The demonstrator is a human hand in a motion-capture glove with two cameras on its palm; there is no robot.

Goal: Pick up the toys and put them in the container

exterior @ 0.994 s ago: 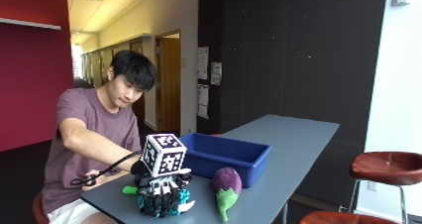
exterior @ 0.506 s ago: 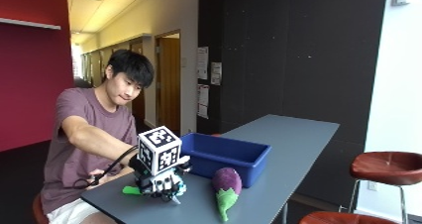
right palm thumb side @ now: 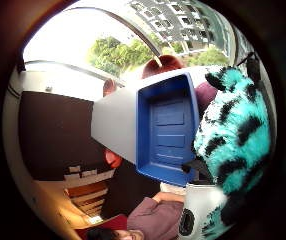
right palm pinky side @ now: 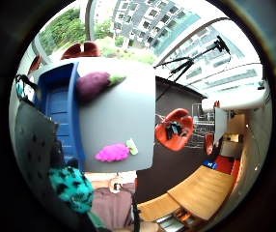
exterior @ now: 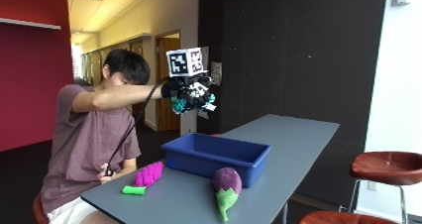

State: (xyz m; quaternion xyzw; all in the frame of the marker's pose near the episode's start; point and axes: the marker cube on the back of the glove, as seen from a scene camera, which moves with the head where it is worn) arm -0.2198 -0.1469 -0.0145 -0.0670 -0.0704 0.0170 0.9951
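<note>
My gloved right hand (exterior: 189, 93) is raised high above the blue container (exterior: 215, 157) and grips a teal plush toy with black spots (exterior: 186, 103). That toy (right palm thumb side: 233, 140) fills one side of the thumb side palm view, beside the container (right palm thumb side: 168, 130), whose inside looks bare. A bit of the teal toy (right palm pinky side: 70, 186) also shows in the little finger side view. On the grey table (exterior: 191, 201) lie a pink plush toy with a green stem (exterior: 146, 177) near the person and a purple eggplant plush (exterior: 226, 187) in front of the container.
Brown stools (exterior: 389, 167) stand to the right of the table. The table top runs on behind the container toward the dark wall (exterior: 296, 55). The person's bare left hand (exterior: 107, 172) is low at the table's near end.
The hand has risen from the table surface to well above the container, carrying the teal toy. The pink toy is now uncovered on the table.
</note>
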